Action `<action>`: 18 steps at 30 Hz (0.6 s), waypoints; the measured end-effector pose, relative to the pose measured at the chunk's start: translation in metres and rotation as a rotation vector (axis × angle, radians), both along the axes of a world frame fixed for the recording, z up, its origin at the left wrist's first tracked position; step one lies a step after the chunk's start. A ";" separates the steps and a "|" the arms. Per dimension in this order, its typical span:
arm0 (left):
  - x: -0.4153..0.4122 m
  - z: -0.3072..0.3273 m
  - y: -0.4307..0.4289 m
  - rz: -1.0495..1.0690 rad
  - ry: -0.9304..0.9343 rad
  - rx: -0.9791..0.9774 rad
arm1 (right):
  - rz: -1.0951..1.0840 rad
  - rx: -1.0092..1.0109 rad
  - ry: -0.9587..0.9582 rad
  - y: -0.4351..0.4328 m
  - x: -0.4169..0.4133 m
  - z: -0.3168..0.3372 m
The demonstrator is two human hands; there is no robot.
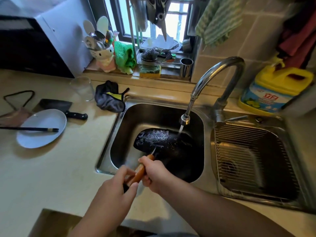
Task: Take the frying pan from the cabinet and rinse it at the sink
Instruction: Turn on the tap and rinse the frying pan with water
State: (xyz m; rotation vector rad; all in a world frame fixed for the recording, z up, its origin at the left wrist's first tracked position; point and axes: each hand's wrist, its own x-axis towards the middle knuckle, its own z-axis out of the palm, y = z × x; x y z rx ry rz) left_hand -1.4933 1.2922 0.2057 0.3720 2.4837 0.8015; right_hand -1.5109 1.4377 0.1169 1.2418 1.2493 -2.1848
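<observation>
A black frying pan with a wooden handle is tilted inside the left basin of the steel sink. Water runs from the curved faucet onto the pan's far right edge, and droplets cover its surface. My right hand grips the handle near the pan. My left hand holds the handle's near end. Both hands hover over the sink's front rim.
On the counter to the left lie a white plate with chopsticks, a cleaver, a glass and a grey cloth. The right basin holds a wire rack. A yellow detergent jug stands behind it.
</observation>
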 end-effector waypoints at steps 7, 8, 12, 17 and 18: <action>-0.022 -0.003 0.042 0.102 -0.480 -0.109 | 0.248 0.225 -0.054 0.004 -0.009 0.002; -0.024 -0.007 0.048 0.104 -0.456 -0.120 | 0.286 0.245 -0.048 0.006 -0.009 0.004; -0.028 -0.019 0.052 0.187 -0.475 -0.014 | 0.444 0.224 0.041 0.034 -0.005 0.017; -0.030 -0.021 0.040 0.358 -0.581 0.178 | 0.535 0.357 0.032 0.127 0.014 0.041; -0.030 -0.021 0.038 0.386 -0.606 0.210 | 0.537 0.421 0.015 0.151 0.019 0.045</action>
